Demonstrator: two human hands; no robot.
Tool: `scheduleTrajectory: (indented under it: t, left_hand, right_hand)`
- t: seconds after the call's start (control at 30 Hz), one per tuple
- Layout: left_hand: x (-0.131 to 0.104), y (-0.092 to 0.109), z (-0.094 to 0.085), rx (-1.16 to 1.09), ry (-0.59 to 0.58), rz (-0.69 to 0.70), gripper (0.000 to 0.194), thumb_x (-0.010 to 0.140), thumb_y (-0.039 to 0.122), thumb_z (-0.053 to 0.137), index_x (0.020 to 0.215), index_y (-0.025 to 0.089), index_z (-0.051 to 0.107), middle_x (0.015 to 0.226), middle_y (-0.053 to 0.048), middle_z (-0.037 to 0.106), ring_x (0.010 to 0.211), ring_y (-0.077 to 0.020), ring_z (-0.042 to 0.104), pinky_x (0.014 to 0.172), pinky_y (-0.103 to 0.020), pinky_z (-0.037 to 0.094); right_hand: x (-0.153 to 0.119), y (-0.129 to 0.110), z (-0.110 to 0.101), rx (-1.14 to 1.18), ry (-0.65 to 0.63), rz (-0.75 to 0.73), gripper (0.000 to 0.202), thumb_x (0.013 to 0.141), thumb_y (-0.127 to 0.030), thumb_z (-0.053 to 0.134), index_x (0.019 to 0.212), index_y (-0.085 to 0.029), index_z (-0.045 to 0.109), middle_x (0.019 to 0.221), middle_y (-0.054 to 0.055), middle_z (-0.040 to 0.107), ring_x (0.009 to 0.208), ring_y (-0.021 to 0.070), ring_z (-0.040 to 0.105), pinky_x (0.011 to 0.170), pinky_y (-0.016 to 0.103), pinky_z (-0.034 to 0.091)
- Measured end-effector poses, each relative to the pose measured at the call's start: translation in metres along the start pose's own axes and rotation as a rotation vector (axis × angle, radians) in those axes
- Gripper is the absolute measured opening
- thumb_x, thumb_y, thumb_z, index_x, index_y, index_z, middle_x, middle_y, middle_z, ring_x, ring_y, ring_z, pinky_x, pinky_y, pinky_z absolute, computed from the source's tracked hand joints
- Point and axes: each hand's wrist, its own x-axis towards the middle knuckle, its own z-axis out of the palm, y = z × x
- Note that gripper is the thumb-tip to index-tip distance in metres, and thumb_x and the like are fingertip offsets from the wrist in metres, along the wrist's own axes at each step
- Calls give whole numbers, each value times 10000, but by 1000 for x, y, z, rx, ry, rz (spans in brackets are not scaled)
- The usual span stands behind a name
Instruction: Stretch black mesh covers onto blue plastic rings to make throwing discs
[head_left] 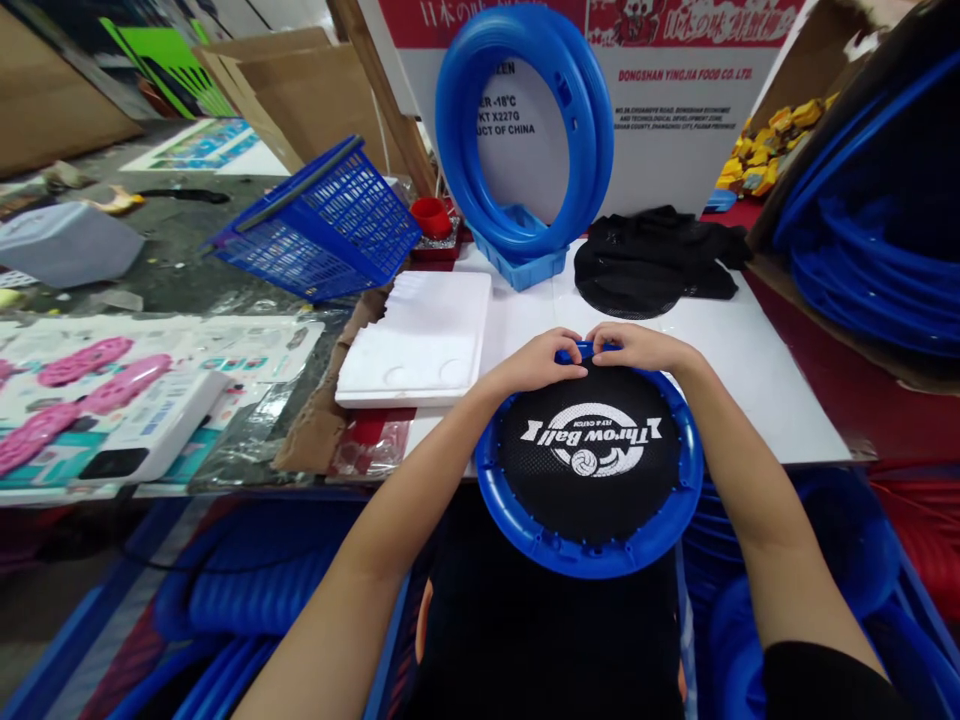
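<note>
A round blue plastic ring (517, 525) with black mesh (592, 510) across it leans over the table's front edge. White "Throw Ball" lettering on the mesh appears upside down to me. At the ring's far rim, my left hand (546, 358) pinches the edge with bent fingers. Right beside it, my right hand (630, 347) grips the same rim, fingers curled. A small stretch of blue shows between the two hands; the fingertips partly hide it. Beyond them lie several black mesh pieces (652, 255) in a pile.
Blue rings (457, 130) stand upright in a light-blue tray (517, 268) at the back. A white foam block (420, 340) lies left of my hands, with a tilted blue basket (322, 225) behind it. A carton at right holds more blue rings (870, 250).
</note>
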Motion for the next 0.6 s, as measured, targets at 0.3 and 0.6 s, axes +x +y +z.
scheduleTrajectory:
  t: [0.3,0.6]
  left_hand:
    - [2,-1,8,33,95,24,199,973,371,607,883,210,682,1265,-107,739,1212,-278,686,1153,-463,498]
    - [1,-1,6,109,154,72,93,867,204,620,778,210,643,1219,-103,777,1218,-278,712,1110,-432,521]
  right_hand:
    - [3,-2,5,205,74,134,328,832,-486,706,949,-180,695,924,33,683,906,221,589,864,365,451]
    - [5,-2,9,162,88,94,303,855,-484,683,937,-193,667,912,30,659,889,223,575,845,364,447]
